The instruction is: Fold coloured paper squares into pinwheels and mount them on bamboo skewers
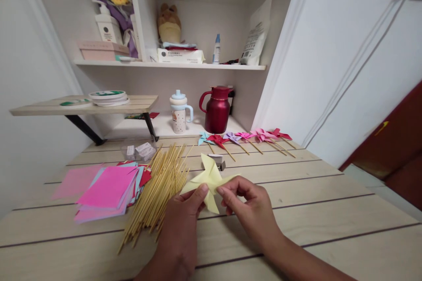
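Observation:
A pale yellow paper pinwheel (210, 176) with its blades folded toward the middle is held up above the table, without a stick that I can see. My left hand (186, 210) pinches it near its centre, thumb on the front. On the right side, my right hand (247, 199) grips the pinwheel between thumb and fingers close to one blade. Whether a small pin sits in the fingers is too small to tell. Just behind the pinwheel stands a small open box (218, 161), partly covered by it. A heap of thin wooden sticks (158, 189) lies left of my left hand.
Stacked coloured paper sheets (105, 186) lie at the left. Behind them is a clear container (140, 148) with small white boxes. Several finished pinwheels (231, 138) on sticks line the table's back. A cup (179, 114) and a red jug (217, 109) stand behind.

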Available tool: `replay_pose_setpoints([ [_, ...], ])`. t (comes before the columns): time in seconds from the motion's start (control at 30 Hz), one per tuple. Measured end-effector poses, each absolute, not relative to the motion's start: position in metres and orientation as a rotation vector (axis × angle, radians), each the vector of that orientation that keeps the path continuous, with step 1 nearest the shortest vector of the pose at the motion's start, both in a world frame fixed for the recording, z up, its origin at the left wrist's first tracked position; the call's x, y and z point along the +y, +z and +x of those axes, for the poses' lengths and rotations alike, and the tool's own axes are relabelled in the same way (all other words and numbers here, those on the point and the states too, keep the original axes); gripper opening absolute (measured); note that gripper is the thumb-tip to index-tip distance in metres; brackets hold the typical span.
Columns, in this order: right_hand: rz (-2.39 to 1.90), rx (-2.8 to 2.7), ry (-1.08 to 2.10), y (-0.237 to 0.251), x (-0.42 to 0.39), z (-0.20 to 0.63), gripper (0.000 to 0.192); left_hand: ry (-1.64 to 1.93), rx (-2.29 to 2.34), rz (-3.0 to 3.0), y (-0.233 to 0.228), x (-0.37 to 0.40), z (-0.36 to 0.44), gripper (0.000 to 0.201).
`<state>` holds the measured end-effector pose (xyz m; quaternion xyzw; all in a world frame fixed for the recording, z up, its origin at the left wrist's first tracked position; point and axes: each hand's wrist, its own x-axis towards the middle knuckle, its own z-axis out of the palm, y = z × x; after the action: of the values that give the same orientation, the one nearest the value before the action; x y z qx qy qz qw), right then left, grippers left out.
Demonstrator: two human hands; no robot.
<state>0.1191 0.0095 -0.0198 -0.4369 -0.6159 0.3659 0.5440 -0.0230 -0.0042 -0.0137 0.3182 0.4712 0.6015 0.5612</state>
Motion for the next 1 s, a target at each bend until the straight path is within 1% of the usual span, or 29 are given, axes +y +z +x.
replay_pose_setpoints([
  [0.37, -1.073, -1.379, 0.944, -0.022, 0.0115, 0.1166, 0.034, 1.362, 1.039, 0.683, -0.0178, -0.0058, -0.0202, 0.026],
  [0.53, -1.105, -1.405, 0.887, -0.0201, 0.0116, 0.1157, 0.033, 1.356, 1.012, 0.705, -0.0202, -0.005, -0.0189, 0.026],
  [0.73, -1.11, -1.465, 0.808, -0.0171, 0.0109, 0.1154, 0.028, 1.383, 1.054, 0.716, -0.0217, -0.0036, -0.0188, 0.033],
  [0.93, -1.099, -1.516, 0.762, -0.018, 0.0109, 0.1163, 0.026, 1.376, 1.047, 0.703, -0.0215, -0.0034, -0.018, 0.029],
  [1.0, -1.1, -1.538, 0.731, -0.018, 0.0113, 0.1167, 0.025, 1.371, 1.078, 0.716, -0.0215, -0.0038, -0.0182, 0.03],
])
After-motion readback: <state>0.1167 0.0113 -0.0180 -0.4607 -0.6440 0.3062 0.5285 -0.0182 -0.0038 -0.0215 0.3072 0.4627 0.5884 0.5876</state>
